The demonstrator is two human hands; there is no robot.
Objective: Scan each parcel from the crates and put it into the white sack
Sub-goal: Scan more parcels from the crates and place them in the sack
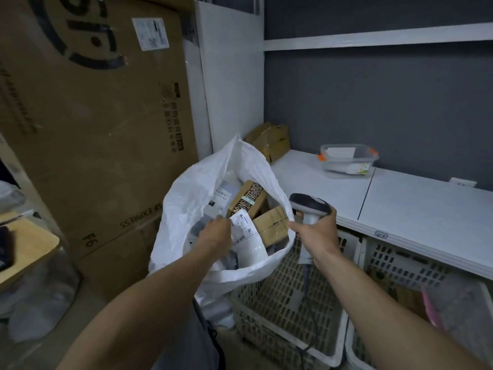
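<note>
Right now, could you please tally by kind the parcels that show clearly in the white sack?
In the white sack:
Brown cardboard boxes: 2
White labelled pouch, held by the left hand: 1
Pale labelled parcel at the back: 1
Grey bags: too blurred to count
Total: 4 clear

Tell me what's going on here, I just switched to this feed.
A person is putting a parcel away. The left hand holds a white labelled parcel inside the mouth of the white sack, which already holds several cardboard boxes. The right hand grips the handheld scanner beside the sack's rim, above a perforated crate.
</note>
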